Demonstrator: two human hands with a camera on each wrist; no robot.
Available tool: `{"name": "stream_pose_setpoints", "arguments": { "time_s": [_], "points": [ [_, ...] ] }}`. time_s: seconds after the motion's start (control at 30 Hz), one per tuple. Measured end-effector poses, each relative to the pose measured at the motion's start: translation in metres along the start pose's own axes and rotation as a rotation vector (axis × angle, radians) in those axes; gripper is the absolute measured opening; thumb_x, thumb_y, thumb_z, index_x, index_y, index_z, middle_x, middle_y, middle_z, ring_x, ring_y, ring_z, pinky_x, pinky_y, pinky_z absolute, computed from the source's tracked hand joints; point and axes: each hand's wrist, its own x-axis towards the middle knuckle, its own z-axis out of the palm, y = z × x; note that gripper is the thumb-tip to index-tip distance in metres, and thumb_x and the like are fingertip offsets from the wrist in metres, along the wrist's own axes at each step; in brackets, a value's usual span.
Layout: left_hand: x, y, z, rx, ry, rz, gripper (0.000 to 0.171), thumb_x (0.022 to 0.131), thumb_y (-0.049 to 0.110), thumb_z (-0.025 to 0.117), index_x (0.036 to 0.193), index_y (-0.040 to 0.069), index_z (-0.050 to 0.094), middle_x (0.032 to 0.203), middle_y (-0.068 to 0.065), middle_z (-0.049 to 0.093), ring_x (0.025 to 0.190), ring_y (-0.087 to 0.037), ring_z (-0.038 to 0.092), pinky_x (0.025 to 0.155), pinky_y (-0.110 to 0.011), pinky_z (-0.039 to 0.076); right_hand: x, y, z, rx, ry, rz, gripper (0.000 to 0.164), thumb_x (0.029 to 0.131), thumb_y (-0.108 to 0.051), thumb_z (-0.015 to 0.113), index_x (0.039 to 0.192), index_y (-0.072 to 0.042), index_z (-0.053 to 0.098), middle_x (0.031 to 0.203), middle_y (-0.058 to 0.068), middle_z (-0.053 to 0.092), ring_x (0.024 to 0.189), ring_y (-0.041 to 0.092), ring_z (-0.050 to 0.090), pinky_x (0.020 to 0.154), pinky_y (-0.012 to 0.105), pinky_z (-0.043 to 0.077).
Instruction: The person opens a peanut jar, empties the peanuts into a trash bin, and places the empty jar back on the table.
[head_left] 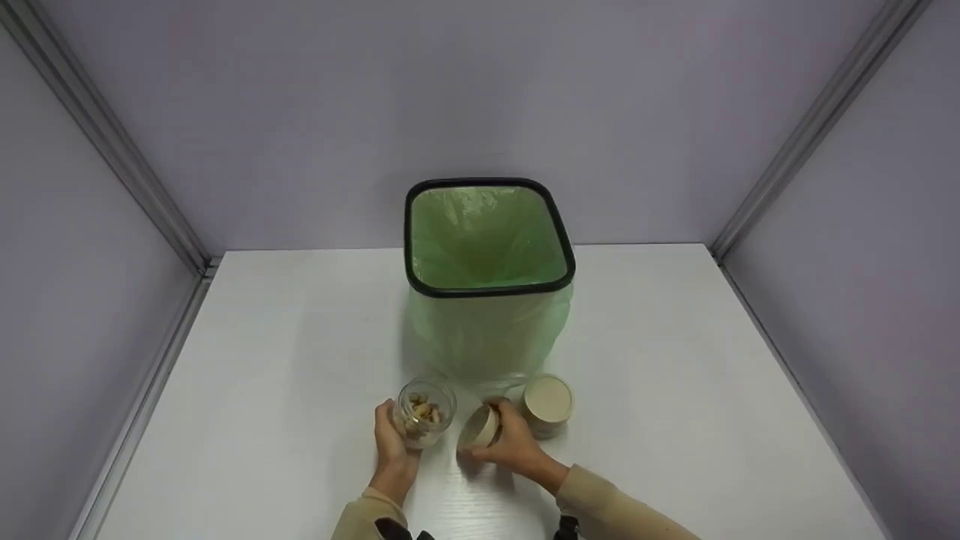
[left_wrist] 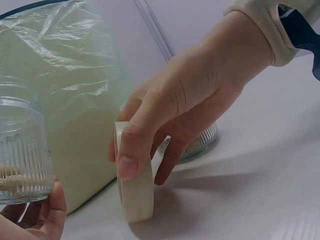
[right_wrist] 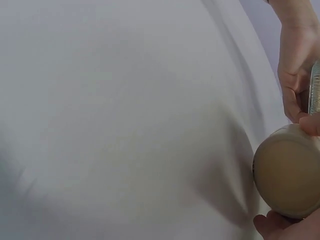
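Observation:
My left hand (head_left: 394, 446) grips a clear ribbed glass jar (head_left: 441, 427) from its left side, held a little off the table. The jar's top is uncovered, and pale yellow-brown dried pieces (head_left: 421, 411) lie inside. To its right, my right hand (head_left: 517, 444) pinches a round cream lid (head_left: 481, 426) by the rim, tilted up on its edge. In the left wrist view the lid (left_wrist: 137, 195) stands nearly upright, low over the table or touching it; I cannot tell which. The right wrist view shows its flat face (right_wrist: 287, 175).
A bin (head_left: 487, 330) with a black rim and green plastic liner stands just beyond both hands. Another ribbed glass jar with its cream lid (head_left: 547, 398) on stands right of my right hand. The white table (head_left: 660, 390) is walled at the back and sides.

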Motion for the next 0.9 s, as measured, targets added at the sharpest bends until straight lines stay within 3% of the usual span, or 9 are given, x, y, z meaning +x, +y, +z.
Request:
{"name": "stream_pose_setpoints", "arguments": {
  "time_s": [0.2,0.47,0.73,0.9],
  "points": [
    [-0.0001,-0.0001,0.0016,-0.025,-0.020,0.007,0.065,0.100,0.042,0.009,0.152,0.003,0.015,0.154,-0.014,0.024,0.138,-0.023,0.031,0.112,-0.035,0.031,0.0005,0.0067,0.0056,-0.078,0.024,-0.033,0.082,0.066,-0.020,0.086,0.130,0.007,0.041,0.130,0.025,0.053,0.123,0.040,0.053,0.103,0.051,0.044],
    [-0.0023,0.0022,0.0029,-0.040,-0.007,0.004,0.063,0.101,0.041,0.012,0.150,0.004,0.021,0.137,-0.002,0.041,0.119,-0.009,0.045,0.097,-0.023,0.042,-0.0037,0.0075,0.0078,-0.227,0.030,-0.065,0.085,0.064,-0.021,0.088,0.131,0.005,0.043,0.130,0.020,0.053,0.121,0.035,0.053,0.105,0.048,0.043],
    [-0.0032,0.0023,0.0050,-0.048,-0.017,-0.009,0.065,0.100,0.043,0.011,0.152,0.005,0.018,0.149,-0.009,0.032,0.128,-0.015,0.041,0.099,-0.025,0.041,-0.0062,0.0074,0.0084,-0.371,0.057,-0.091,0.085,0.064,-0.021,0.088,0.130,0.005,0.043,0.126,0.020,0.054,0.116,0.034,0.054,0.099,0.048,0.047],
    [-0.0037,0.0034,0.0068,-0.059,-0.057,-0.013,0.065,0.100,0.044,0.008,0.153,0.007,0.015,0.156,-0.013,0.022,0.139,-0.022,0.032,0.106,-0.030,0.036,-0.0081,0.0067,0.0087,-0.411,0.086,-0.137,0.087,0.062,-0.017,0.088,0.131,0.007,0.042,0.124,0.024,0.054,0.114,0.037,0.054,0.097,0.048,0.048]
  ]
}}
